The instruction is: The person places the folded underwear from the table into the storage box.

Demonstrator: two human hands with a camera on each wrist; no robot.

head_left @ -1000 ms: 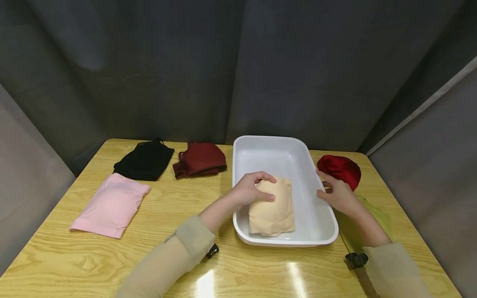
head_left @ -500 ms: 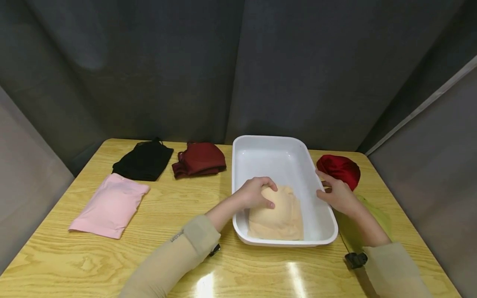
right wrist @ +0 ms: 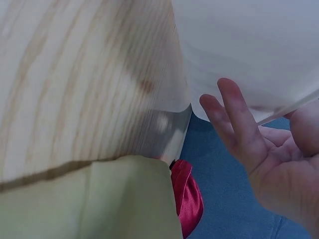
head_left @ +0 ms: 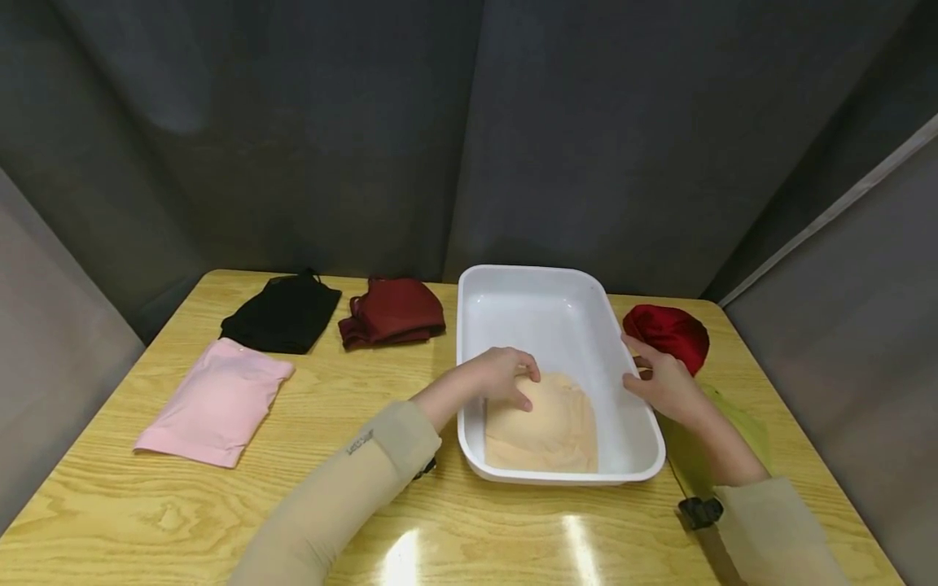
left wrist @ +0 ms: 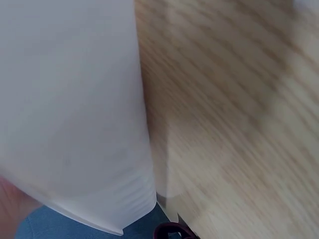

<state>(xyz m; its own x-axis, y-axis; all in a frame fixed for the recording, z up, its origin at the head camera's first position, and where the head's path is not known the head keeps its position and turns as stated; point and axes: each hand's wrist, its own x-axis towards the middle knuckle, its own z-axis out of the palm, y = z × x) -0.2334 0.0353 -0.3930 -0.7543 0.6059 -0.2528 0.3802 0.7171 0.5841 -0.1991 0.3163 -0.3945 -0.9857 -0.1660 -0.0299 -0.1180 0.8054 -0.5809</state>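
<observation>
A beige padded bra [head_left: 545,431] lies folded in the near part of a white plastic basin [head_left: 564,281]. Over its far left corner is my left hand [head_left: 498,374], thumb and fingers apart and loosely bent, the tips right at the fabric. My right hand [head_left: 663,387] grips the basin's right rim, with the thumb inside and the fingers against the outer wall. From below, the right wrist view shows two fingers [right wrist: 232,107] along that wall. In the left wrist view the basin's outer side [left wrist: 75,109] hides most of the left hand.
Left of the basin lie a maroon bra [head_left: 396,313], a black garment [head_left: 286,313] and a pink padded top [head_left: 220,403] on the wooden table [head_left: 352,407]. A shiny red satin item [head_left: 670,330] and a yellow-green cloth [head_left: 740,415] are at the right, partly behind the right arm.
The beige bra has come down flatter and nearer the basin's front wall. My left hand has lowered slightly and its fingers have loosened from the fabric. My right hand stays on the rim.
</observation>
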